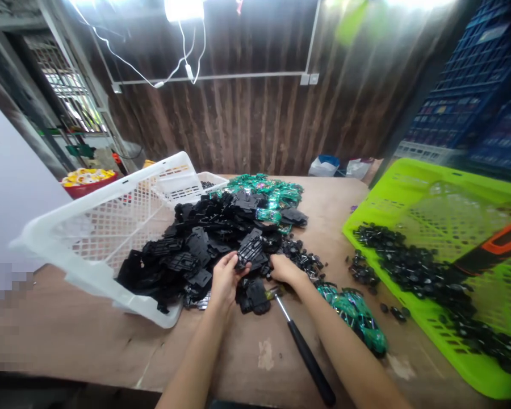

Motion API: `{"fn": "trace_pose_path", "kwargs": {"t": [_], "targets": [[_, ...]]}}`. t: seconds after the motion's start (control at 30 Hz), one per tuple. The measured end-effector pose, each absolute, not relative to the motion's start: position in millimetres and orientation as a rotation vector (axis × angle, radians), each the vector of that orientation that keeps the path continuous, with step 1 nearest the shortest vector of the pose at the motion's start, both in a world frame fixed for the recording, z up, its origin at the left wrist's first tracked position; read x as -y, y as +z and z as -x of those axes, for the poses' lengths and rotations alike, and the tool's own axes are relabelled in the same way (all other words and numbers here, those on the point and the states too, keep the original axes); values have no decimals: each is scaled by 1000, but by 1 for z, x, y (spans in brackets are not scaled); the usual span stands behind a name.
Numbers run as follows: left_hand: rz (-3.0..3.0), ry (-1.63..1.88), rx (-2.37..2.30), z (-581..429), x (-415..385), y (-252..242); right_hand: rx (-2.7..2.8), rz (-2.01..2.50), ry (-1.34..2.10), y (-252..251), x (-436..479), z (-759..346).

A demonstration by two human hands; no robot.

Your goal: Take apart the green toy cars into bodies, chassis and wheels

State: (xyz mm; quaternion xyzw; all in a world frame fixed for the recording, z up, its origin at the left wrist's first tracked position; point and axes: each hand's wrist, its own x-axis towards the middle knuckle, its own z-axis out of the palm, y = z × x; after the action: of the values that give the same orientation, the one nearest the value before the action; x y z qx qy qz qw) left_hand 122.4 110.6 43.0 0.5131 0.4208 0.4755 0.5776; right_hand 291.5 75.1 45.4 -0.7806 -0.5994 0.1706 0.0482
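Note:
Between the thumb and fingers of my left hand [225, 279] is a black toy car chassis [250, 247], tilted up over the pile. My right hand [284, 269] reaches down at the near edge of a heap of small black wheels [302, 257]; its fingers are curled together, and their tips are hidden. Black chassis parts [198, 244] lie heaped to the left, spilling out of a white basket. Below my hands rests a hammer [300, 346] with a black handle and metal shaft. Shiny green toy cars [357, 318] lie beside my right forearm.
The white basket [102, 284] lies tipped on its side at left. A lime green basket [464, 363] at right holds many black wheels and an orange-and-black tool [489, 247]. Green car bodies [259, 190] are piled at the back. Loose wheels [395, 312] lie near the green basket.

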Motion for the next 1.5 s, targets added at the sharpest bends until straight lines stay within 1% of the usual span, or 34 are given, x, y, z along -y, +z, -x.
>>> {"fn": "trace_pose_path", "kwargs": {"t": [0.1,0.2,0.27,0.37,0.5,0.67,0.8,0.83,0.87,0.9,1.0,1.1,1.2,1.37,1.5], "targets": [[-989,1007,-883,-107,-91,38,1750,2297,537,54,-68,-293],[-765,870,-667,-90,-67,35,1622,2215,477,63,-46,-290],[-730,788,-575,-79,-53,33,1554,2148,457,64,-26,-282],[-720,735,-578,-67,-38,31,1441,2097,479,52,2,-269],[-734,748,-756,-65,-30,23,1249,2067,517,33,16,-266],[-792,809,-881,-70,-27,16,1156,1918,681,32,30,-267],[-827,832,-955,-66,-25,18,1115,1730,1030,17,62,-238],[-849,834,-979,-65,-25,19,1124,1701,1069,11,69,-229],[-874,832,-999,-64,-24,18,1152,1705,1035,5,76,-221],[-902,824,-1013,-63,-24,18,1200,1742,927,1,82,-214],[-989,790,-1026,-63,-25,12,1394,1873,460,-7,91,-201],[-1129,846,-1055,-62,-26,3,1571,1965,199,-9,93,-195],[-1319,856,-1114,-60,-25,-2,1624,2005,118,-12,93,-192],[-1507,677,-1059,-66,-5,0,1347,1747,36,-8,88,-195],[-1540,642,-977,-78,15,3,1384,1722,-71,-4,85,-196]]}}
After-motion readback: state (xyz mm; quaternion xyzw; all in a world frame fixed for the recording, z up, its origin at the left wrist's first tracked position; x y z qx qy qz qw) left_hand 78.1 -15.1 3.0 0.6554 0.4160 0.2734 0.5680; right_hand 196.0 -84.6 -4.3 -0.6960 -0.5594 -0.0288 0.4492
